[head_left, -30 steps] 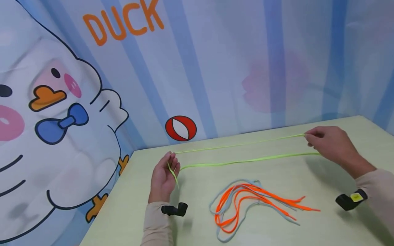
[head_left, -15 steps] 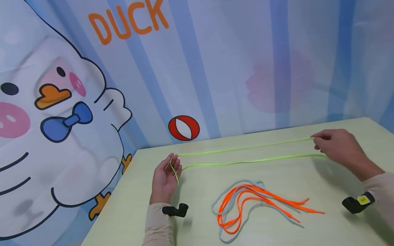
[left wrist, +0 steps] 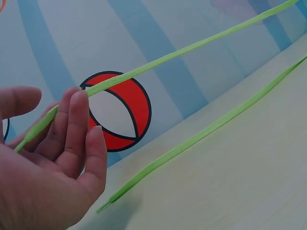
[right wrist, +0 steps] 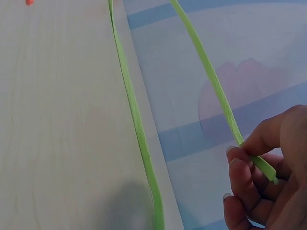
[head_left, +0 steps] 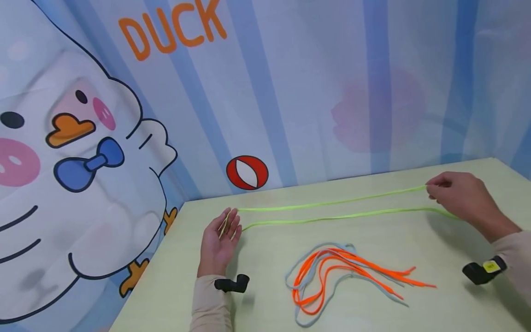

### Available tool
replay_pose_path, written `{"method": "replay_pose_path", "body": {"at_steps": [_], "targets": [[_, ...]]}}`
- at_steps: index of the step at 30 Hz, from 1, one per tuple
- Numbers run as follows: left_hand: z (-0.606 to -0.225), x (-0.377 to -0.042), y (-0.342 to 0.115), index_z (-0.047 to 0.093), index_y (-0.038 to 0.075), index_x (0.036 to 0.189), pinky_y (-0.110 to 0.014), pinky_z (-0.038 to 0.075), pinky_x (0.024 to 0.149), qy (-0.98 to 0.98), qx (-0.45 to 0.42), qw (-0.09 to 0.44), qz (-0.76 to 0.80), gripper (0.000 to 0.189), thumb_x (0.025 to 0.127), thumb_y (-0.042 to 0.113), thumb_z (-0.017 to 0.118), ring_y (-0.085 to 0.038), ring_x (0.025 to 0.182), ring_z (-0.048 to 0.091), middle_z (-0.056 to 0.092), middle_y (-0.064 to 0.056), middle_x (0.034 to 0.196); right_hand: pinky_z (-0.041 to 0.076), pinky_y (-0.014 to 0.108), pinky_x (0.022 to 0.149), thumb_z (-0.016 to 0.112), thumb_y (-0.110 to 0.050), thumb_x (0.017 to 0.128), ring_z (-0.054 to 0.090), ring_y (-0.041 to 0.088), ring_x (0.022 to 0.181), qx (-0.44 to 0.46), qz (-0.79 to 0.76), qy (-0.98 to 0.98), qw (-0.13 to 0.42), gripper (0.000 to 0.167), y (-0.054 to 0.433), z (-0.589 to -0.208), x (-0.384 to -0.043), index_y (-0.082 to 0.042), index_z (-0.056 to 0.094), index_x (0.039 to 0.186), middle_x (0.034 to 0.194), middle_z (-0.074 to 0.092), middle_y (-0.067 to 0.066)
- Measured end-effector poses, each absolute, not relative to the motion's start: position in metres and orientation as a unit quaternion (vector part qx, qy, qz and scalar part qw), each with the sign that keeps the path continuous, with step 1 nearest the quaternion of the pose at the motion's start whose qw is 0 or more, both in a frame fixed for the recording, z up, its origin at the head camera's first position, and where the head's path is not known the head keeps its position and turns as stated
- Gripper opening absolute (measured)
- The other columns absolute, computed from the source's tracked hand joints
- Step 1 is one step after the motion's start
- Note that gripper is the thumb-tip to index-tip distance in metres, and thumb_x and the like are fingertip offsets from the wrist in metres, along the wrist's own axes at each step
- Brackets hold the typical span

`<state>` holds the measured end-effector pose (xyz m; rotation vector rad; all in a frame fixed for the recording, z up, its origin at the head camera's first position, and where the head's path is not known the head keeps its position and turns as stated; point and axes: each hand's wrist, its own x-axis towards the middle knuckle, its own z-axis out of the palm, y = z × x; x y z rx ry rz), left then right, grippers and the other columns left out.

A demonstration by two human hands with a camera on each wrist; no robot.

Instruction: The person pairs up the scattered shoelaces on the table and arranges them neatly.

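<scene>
A lime-green shoelace [head_left: 332, 203] spans the air between both hands, sagging slightly. My right hand [head_left: 462, 196] pinches it near one end between thumb and fingertips; the tip pokes into the palm in the right wrist view. Across the loosely bent fingers of my left hand [head_left: 220, 244] runs the other end, palm up, with the thumb [left wrist: 21, 101] standing apart from it. Below, another lime-green shoelace [left wrist: 206, 132] lies lengthwise on the table, its near tip close under the left hand.
A bundle of orange shoelaces [head_left: 304, 272] and grey-blue shoelaces [head_left: 329, 295] lies folded on the pale table [head_left: 265, 267], nearer the person. Behind the table's back edge hangs a printed curtain [head_left: 307, 92] with a duck and a red ball.
My right hand has moved slightly right, drawing the shoelace along. At the left hand, the tail that hung over the palm has shortened and slid up among the fingers.
</scene>
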<state>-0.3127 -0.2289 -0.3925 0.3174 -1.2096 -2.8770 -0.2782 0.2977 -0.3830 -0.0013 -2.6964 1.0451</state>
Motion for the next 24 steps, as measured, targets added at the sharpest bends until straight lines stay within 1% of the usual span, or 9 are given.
{"method": "replay_pose_path", "body": {"at_steps": [4, 8, 10, 15, 17, 21, 24], "targets": [[-0.394, -0.313, -0.231, 0.061, 0.010, 0.132, -0.035, 0.042, 0.106, -0.392, 0.098, 0.005, -0.915, 0.032, 0.102, 0.023, 0.057, -0.018, 0.111, 0.064, 0.068, -0.006, 0.124, 0.048, 0.034, 0.058, 0.045, -0.024, 0.103, 0.064, 0.039, 0.092, 0.003, 0.357, -0.927, 0.112, 0.042, 0.300, -0.385, -0.279, 0.008, 0.059, 0.126, 0.108, 0.068, 0.027], [-0.397, -0.315, -0.232, 0.062, 0.009, 0.130, -0.035, 0.042, 0.106, -0.391, 0.101, 0.001, -0.915, 0.031, 0.102, 0.022, 0.057, -0.019, 0.115, 0.062, 0.066, -0.007, 0.129, 0.048, 0.033, 0.056, 0.045, -0.019, 0.101, 0.065, 0.041, 0.092, -0.017, 0.349, -0.930, 0.115, 0.041, 0.298, -0.389, -0.282, 0.010, 0.058, 0.125, 0.104, 0.069, 0.027], [-0.398, -0.315, -0.233, 0.062, 0.008, 0.130, -0.035, 0.041, 0.107, -0.390, 0.102, -0.002, -0.915, 0.032, 0.103, 0.023, 0.056, -0.020, 0.117, 0.061, 0.064, -0.008, 0.132, 0.047, 0.032, 0.055, 0.047, -0.017, 0.099, 0.066, 0.039, 0.087, -0.027, 0.345, -0.930, 0.120, 0.038, 0.297, -0.392, -0.284, 0.011, 0.058, 0.122, 0.101, 0.070, 0.026], [-0.399, -0.316, -0.232, 0.059, 0.007, 0.130, -0.034, 0.042, 0.105, -0.395, 0.099, -0.011, -0.913, 0.032, 0.104, 0.023, 0.050, -0.022, 0.120, 0.060, 0.057, -0.011, 0.141, 0.045, 0.032, 0.054, 0.051, -0.017, 0.098, 0.065, 0.029, 0.076, -0.030, 0.338, -0.933, 0.121, 0.033, 0.302, -0.398, -0.286, 0.011, 0.060, 0.115, 0.094, 0.071, 0.022], [-0.400, -0.315, -0.232, 0.059, 0.007, 0.127, -0.035, 0.042, 0.106, -0.398, 0.099, -0.013, -0.912, 0.030, 0.104, 0.023, 0.049, -0.023, 0.120, 0.060, 0.056, -0.012, 0.142, 0.045, 0.032, 0.055, 0.051, -0.019, 0.099, 0.064, 0.028, 0.076, -0.022, 0.334, -0.936, 0.111, 0.035, 0.305, -0.399, -0.286, 0.011, 0.061, 0.117, 0.095, 0.071, 0.022], [-0.402, -0.315, -0.234, 0.058, 0.006, 0.124, -0.035, 0.042, 0.106, -0.404, 0.099, -0.018, -0.909, 0.028, 0.105, 0.023, 0.045, -0.023, 0.119, 0.061, 0.056, -0.013, 0.141, 0.046, 0.032, 0.057, 0.053, -0.020, 0.100, 0.066, 0.030, 0.081, -0.003, 0.330, -0.940, 0.088, 0.040, 0.310, -0.398, -0.284, 0.012, 0.061, 0.123, 0.100, 0.071, 0.023], [-0.402, -0.315, -0.234, 0.056, 0.006, 0.124, -0.034, 0.044, 0.104, -0.411, 0.105, -0.015, -0.905, 0.028, 0.105, 0.023, 0.045, -0.024, 0.119, 0.062, 0.057, -0.014, 0.140, 0.047, 0.033, 0.058, 0.053, -0.019, 0.100, 0.067, 0.028, 0.081, 0.005, 0.334, -0.939, 0.078, 0.040, 0.311, -0.398, -0.284, 0.012, 0.060, 0.124, 0.100, 0.072, 0.022]]}}
